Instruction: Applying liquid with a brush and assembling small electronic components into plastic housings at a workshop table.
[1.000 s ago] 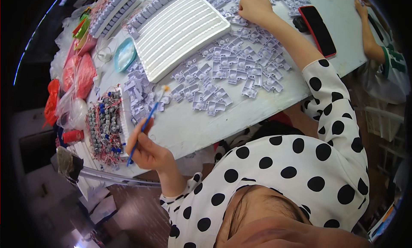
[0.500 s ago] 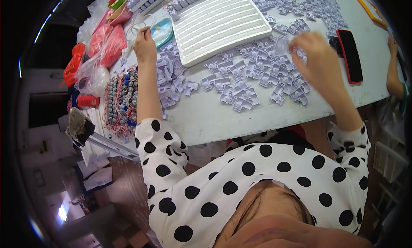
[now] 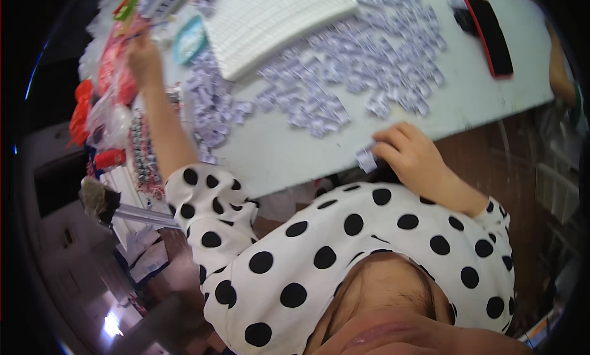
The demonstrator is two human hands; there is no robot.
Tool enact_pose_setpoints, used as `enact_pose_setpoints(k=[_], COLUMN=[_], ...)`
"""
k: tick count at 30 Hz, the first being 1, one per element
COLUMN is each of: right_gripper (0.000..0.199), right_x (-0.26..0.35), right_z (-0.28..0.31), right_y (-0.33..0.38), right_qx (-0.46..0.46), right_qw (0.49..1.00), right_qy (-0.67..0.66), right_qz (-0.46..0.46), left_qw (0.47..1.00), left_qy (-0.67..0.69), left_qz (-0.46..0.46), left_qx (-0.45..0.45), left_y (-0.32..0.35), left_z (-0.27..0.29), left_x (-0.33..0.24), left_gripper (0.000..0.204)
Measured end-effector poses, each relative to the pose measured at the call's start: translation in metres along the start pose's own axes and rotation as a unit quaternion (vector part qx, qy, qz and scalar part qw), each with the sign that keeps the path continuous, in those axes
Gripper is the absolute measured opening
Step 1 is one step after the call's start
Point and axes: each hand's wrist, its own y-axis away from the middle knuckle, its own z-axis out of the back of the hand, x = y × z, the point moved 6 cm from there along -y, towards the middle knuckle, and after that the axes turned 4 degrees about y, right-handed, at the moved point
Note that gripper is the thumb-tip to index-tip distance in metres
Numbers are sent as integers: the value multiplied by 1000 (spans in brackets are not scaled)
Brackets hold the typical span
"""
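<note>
At the table's near edge, the fingers of my right hand (image 3: 413, 153) pinch a small white plastic housing (image 3: 366, 161). My left hand (image 3: 144, 57) is stretched out to the far left, closed round a thin dark-blue stick (image 3: 134, 36) that is blurred. It is left of a teal dish (image 3: 190, 40) with something whitish in it. Many loose white plastic housings (image 3: 319, 114) lie scattered between my two arms. Behind them is a white ridged tray (image 3: 279, 26), tilted in view.
A phone with a red edge (image 3: 490, 38) lies at the right. Bundles of wired grey parts (image 3: 142, 152), a red can (image 3: 110, 159) and pink plastic bags (image 3: 110, 60) sit at the left. Another person's arm (image 3: 558, 69) rests at the far right edge.
My right hand has come from over the scattered housings to the near edge, now with one housing. My left hand has moved left, away from the dish. The whole view has shifted and blurred.
</note>
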Motion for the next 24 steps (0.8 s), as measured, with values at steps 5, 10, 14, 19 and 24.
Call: enact_pose_setpoints(k=[5, 10, 14, 19, 24], right_gripper=[21, 22, 19, 16, 16], right_x=[-1, -13, -10, -9, -12], right_z=[-7, -10, -8, -9, -8], right_y=[-8, 4, 9, 10, 9], right_qx=[-68, -123, -148, -162, -162], right_qw=[998, 989, 984, 982, 980], right_qy=[-5, -67, -89, -88, -103], right_qz=[0, -48, -43, -51, -60], left_qw=[884, 777, 776, 798, 803], left_qy=[403, 623, 613, 584, 581], left_qz=[203, 83, 88, 13, -28], left_qx=[-120, 34, 121, 147, 134], left_y=[25, 116, 146, 153, 149], left_z=[146, 160, 168, 162, 169], left_x=[-154, -272, -312, -331, -328], left_gripper=[24, 20, 19, 13, 27])
